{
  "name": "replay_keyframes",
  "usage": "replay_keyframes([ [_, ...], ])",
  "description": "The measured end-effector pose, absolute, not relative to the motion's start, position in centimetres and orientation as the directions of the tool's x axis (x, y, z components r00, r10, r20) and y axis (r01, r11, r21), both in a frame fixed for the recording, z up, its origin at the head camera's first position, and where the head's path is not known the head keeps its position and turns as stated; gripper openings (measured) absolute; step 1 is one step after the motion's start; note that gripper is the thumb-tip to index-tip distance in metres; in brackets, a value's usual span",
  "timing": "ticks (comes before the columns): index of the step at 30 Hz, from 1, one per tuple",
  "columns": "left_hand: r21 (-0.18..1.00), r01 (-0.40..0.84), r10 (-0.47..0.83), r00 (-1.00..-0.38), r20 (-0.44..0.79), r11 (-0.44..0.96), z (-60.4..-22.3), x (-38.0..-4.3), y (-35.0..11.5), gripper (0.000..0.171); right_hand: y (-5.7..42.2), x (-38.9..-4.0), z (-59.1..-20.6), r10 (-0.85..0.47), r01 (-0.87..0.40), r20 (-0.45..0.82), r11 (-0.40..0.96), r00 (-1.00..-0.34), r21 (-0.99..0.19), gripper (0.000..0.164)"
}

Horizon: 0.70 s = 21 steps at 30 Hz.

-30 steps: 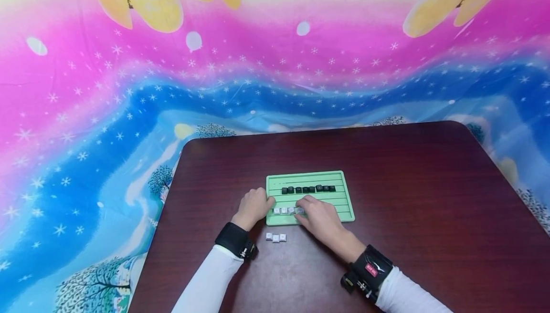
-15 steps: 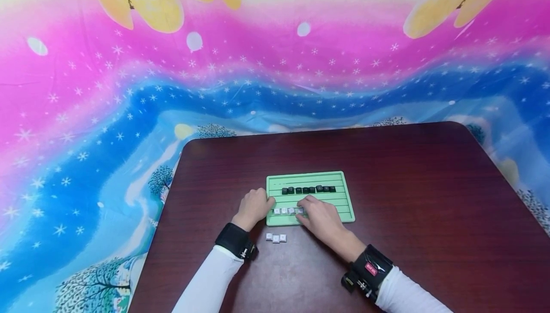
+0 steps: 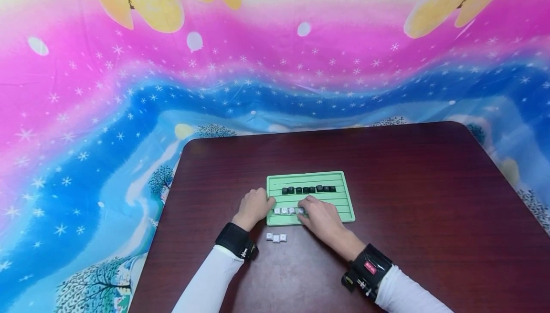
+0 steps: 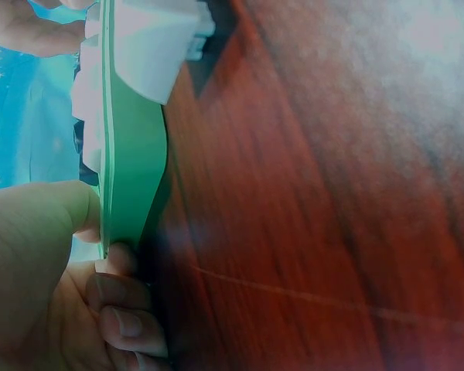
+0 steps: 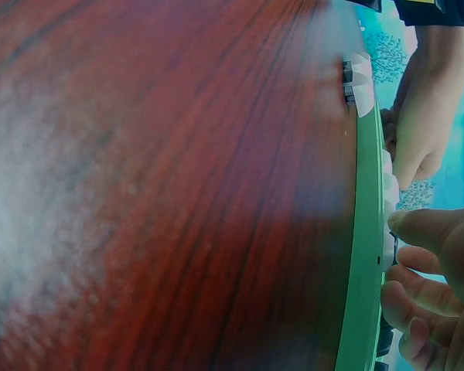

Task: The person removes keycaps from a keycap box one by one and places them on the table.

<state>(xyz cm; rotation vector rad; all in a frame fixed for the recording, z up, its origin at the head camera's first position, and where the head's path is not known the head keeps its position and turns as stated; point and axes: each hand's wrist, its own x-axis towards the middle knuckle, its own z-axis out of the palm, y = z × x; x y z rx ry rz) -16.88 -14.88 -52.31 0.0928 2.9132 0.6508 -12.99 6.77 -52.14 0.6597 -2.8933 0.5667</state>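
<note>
At the far left of the head view, a patterned cloth (image 3: 86, 127) in pink and blue runs down past the edge of the dark red-brown surface (image 3: 429, 184). From the bottom of the frame, left of centre, a white sleeve and a black wrist strap (image 3: 233, 240) lead to the left hand (image 3: 253, 206), which grips the left edge of the green tray (image 3: 326, 178), thumb over the rim and fingers curled (the left wrist view shows this closely). Just below the tray, three loose white keycaps (image 3: 276, 238) lie side by side on the surface. The tray itself sits right of the frame's centre, slightly below the middle. In its lower part stand three white keycaps (image 3: 284, 211) in a row; next comes a fourth white keycap (image 3: 301, 211), pinched between the thumb and fingers of the right hand (image 3: 322, 220). Eight black keycaps (image 3: 308, 190) line a higher groove.
</note>
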Motion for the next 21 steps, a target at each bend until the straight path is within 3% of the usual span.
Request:
replay_keyframes([
  [21, 0.433, 0.054, 0.117, -0.986, -0.121, 0.900, -52.05, -16.70, -14.95, 0.043, 6.67, -13.24, -52.40, -0.404, -0.438, 0.171, 0.834, -0.899, -0.334, 0.012],
])
